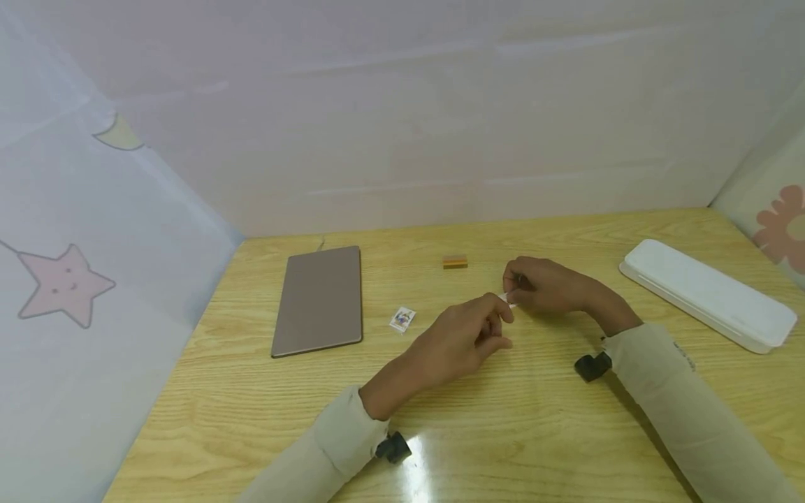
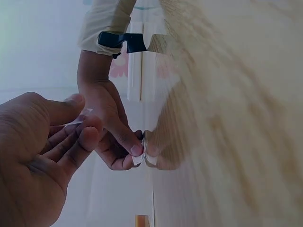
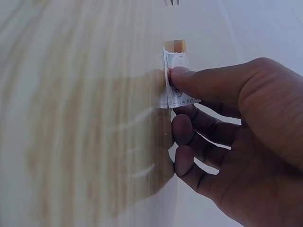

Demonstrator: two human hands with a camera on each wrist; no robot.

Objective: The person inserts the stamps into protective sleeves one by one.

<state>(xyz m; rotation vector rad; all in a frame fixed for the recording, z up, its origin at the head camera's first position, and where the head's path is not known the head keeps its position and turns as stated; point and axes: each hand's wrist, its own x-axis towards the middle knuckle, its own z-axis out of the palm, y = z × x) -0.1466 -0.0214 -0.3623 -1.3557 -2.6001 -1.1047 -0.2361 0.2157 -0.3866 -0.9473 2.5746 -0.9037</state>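
Note:
A small white stamp with a printed picture and toothed edges (image 3: 177, 61) is pinched in my right hand (image 1: 546, 285), low at the tabletop. The thumb (image 3: 189, 78) presses on its face; the other fingers curl behind and below. Close by on the left, my left hand (image 1: 462, 335) holds a thin, whitish, see-through piece (image 2: 85, 115) between its fingertips; its kind cannot be made out. The two hands nearly meet in the head view. Another printed stamp (image 1: 402, 319) lies on the wooden table (image 1: 528, 433), left of the left hand.
A flat grey-brown board or tablet (image 1: 321, 300) lies at the left. Beyond the hands sits a small orange-and-brown block (image 1: 455, 262). A long white case (image 1: 707, 293) stands at the right. Pale cloth walls (image 1: 440, 140) enclose the table's back and sides.

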